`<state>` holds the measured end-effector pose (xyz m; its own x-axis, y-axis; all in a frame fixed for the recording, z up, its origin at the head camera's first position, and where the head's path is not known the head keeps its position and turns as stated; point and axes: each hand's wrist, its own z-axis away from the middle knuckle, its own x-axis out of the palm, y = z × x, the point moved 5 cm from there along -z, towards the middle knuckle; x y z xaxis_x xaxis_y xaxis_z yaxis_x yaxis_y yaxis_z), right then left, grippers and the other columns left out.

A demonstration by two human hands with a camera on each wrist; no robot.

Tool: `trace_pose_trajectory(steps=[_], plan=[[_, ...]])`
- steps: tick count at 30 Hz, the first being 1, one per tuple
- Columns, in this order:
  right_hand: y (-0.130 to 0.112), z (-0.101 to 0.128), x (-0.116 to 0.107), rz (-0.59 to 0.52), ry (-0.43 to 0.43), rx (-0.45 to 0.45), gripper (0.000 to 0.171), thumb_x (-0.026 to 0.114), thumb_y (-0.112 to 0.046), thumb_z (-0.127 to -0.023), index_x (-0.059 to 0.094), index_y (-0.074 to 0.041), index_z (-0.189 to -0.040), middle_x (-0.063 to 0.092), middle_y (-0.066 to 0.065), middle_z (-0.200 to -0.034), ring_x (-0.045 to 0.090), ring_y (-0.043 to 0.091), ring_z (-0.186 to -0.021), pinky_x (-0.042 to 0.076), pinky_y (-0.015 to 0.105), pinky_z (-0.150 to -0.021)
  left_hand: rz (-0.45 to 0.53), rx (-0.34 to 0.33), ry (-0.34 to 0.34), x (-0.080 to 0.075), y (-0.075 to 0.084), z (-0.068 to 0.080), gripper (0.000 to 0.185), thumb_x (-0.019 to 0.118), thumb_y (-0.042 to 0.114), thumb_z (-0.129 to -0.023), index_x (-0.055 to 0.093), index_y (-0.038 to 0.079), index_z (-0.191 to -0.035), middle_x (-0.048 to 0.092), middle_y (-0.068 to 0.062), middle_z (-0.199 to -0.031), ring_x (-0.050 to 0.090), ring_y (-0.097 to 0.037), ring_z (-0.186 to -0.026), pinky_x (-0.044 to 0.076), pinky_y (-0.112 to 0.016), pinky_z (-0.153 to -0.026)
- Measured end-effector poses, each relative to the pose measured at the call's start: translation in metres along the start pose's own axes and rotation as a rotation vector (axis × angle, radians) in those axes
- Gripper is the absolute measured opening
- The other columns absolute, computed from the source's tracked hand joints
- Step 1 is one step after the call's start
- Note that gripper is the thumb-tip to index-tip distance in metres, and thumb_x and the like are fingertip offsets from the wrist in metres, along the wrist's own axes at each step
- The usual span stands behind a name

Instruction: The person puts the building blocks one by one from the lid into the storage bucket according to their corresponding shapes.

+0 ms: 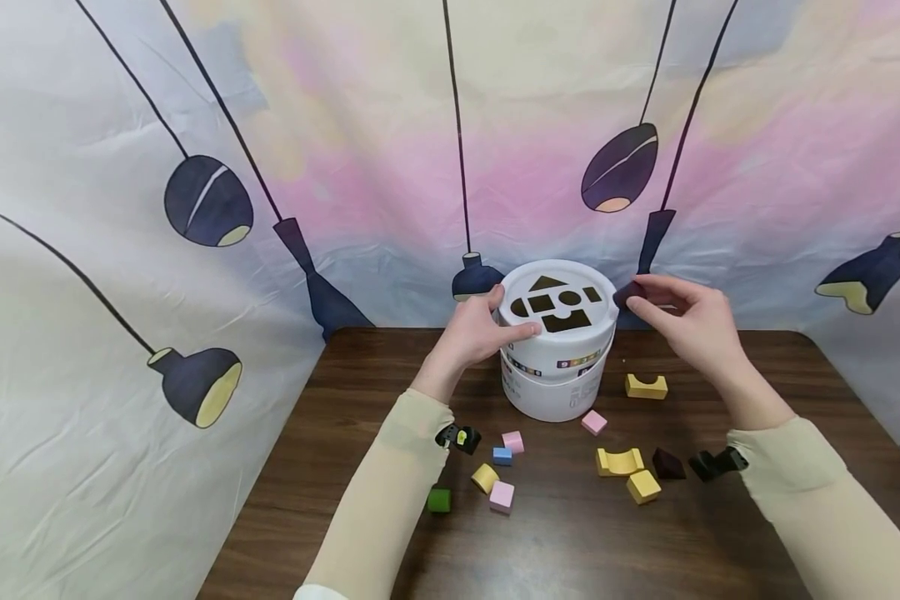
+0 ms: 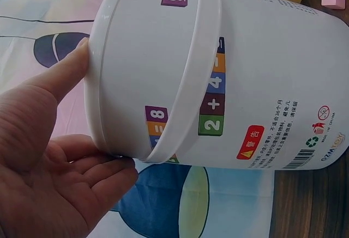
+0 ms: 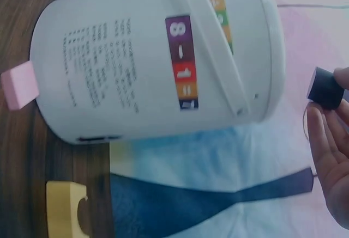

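A white bucket (image 1: 558, 379) stands at the back middle of the brown table (image 1: 570, 550), and its white lid (image 1: 557, 321) has several shape cut-outs. My left hand (image 1: 506, 323) holds the lid's left rim, thumb on top. In the left wrist view the left hand (image 2: 95, 113) has its thumb on the bucket (image 2: 256, 74) rim and its fingers (image 2: 103, 170) under it. My right hand (image 1: 642, 302) pinches a small dark block (image 1: 630, 293) just right of the lid. The right wrist view shows the dark block (image 3: 325, 88) in my right hand (image 3: 330, 101), beside the bucket (image 3: 136, 58).
Loose blocks lie in front of the bucket: a pink cube (image 1: 593, 422), two yellow arches (image 1: 646, 386) (image 1: 619, 461), a yellow cube (image 1: 643, 486), a dark block (image 1: 668, 464), and a pink, blue, yellow and green cluster (image 1: 495, 475). A printed cloth backdrop (image 1: 345, 167) hangs behind.
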<state>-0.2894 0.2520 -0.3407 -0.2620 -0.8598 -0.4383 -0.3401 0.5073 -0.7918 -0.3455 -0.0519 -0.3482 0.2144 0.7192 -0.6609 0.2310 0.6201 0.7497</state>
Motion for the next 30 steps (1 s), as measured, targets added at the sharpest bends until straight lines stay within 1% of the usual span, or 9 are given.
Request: trace_pose_trajectory(steps=[4, 7, 15, 17, 19, 22, 24, 28, 30], plan=[[-0.012, -0.008, 0.013, 0.006, -0.034, -0.031, 0.044, 0.080, -0.029, -0.100, 0.074, -0.009, -0.138, 0.079, 0.003, -0.114, 0.069, -0.004, -0.095, 0.053, 0.012, -0.077, 0.005, -0.002, 0.001, 0.000, 0.000, 0.000, 0.105, 0.088, 0.052, -0.089, 0.031, 0.014, -0.169, 0.037, -0.012, -0.170, 0.041, -0.026, -0.154, 0.046, -0.046, -0.116], [-0.016, -0.015, 0.023, 0.028, -0.053, -0.038, 0.044, 0.080, -0.030, -0.100, 0.074, -0.009, -0.138, 0.078, 0.013, -0.117, 0.070, -0.002, -0.093, 0.052, 0.014, -0.073, -0.004, 0.001, 0.001, 0.000, -0.001, 0.000, 0.105, 0.087, 0.052, -0.089, 0.031, 0.013, -0.168, 0.037, -0.012, -0.170, 0.040, -0.026, -0.154, 0.046, -0.046, -0.116], [-0.022, -0.032, 0.047, 0.079, -0.083, -0.070, 0.044, 0.079, -0.026, -0.100, 0.073, -0.005, -0.138, 0.078, 0.017, -0.119, 0.077, 0.033, -0.103, 0.050, 0.011, -0.074, -0.010, 0.012, 0.004, 0.000, -0.001, -0.002, 0.104, 0.087, 0.053, -0.089, 0.033, 0.012, -0.168, 0.037, -0.010, -0.170, 0.041, -0.026, -0.153, 0.046, -0.046, -0.116], [-0.022, -0.035, 0.053, 0.098, -0.089, -0.074, 0.043, 0.079, -0.024, -0.100, 0.074, -0.005, -0.137, 0.078, 0.018, -0.118, 0.077, 0.036, -0.105, 0.056, 0.019, -0.078, -0.014, 0.009, 0.001, -0.001, -0.001, -0.002, 0.105, 0.087, 0.054, -0.088, 0.033, 0.012, -0.168, 0.037, -0.009, -0.171, 0.041, -0.025, -0.154, 0.046, -0.045, -0.117], [-0.022, -0.038, 0.057, 0.121, -0.092, -0.072, 0.042, 0.079, -0.024, -0.100, 0.074, -0.005, -0.137, 0.078, 0.018, -0.117, 0.077, 0.036, -0.106, 0.060, 0.032, -0.083, -0.015, 0.008, -0.002, -0.001, -0.001, -0.002, 0.105, 0.087, 0.054, -0.088, 0.033, 0.012, -0.168, 0.036, -0.009, -0.171, 0.040, -0.025, -0.154, 0.046, -0.046, -0.117], [-0.020, -0.042, 0.061, 0.141, -0.096, -0.067, 0.040, 0.078, -0.023, -0.099, 0.075, -0.004, -0.135, 0.078, 0.018, -0.116, 0.077, 0.037, -0.107, 0.061, 0.052, -0.089, -0.006, 0.007, -0.005, -0.001, -0.001, -0.002, 0.105, 0.087, 0.053, -0.089, 0.033, 0.012, -0.168, 0.035, -0.009, -0.171, 0.040, -0.025, -0.154, 0.046, -0.046, -0.116], [-0.018, -0.044, 0.063, 0.150, -0.094, -0.064, 0.039, 0.079, -0.023, -0.099, 0.076, -0.005, -0.133, 0.079, 0.017, -0.115, 0.077, 0.035, -0.104, 0.062, 0.050, -0.089, 0.002, 0.007, -0.006, -0.001, -0.001, -0.002, 0.105, 0.087, 0.053, -0.089, 0.033, 0.012, -0.168, 0.035, -0.009, -0.171, 0.040, -0.025, -0.154, 0.047, -0.045, -0.116], [-0.015, -0.045, 0.066, 0.177, -0.079, -0.053, 0.037, 0.080, -0.024, -0.097, 0.078, -0.005, -0.129, 0.080, 0.015, -0.110, 0.079, 0.030, -0.099, 0.060, 0.028, -0.080, 0.013, 0.005, -0.006, -0.001, 0.000, -0.002, 0.104, 0.088, 0.052, -0.089, 0.033, 0.012, -0.168, 0.035, -0.009, -0.171, 0.041, -0.026, -0.153, 0.047, -0.045, -0.115], [-0.014, -0.045, 0.069, 0.181, -0.076, -0.047, 0.037, 0.080, -0.024, -0.097, 0.078, -0.005, -0.129, 0.080, 0.015, -0.110, 0.079, 0.029, -0.098, 0.059, 0.024, -0.077, 0.016, -0.004, -0.003, -0.002, -0.001, -0.002, 0.104, 0.088, 0.052, -0.088, 0.033, 0.012, -0.168, 0.035, -0.009, -0.171, 0.040, -0.026, -0.154, 0.047, -0.045, -0.115]])
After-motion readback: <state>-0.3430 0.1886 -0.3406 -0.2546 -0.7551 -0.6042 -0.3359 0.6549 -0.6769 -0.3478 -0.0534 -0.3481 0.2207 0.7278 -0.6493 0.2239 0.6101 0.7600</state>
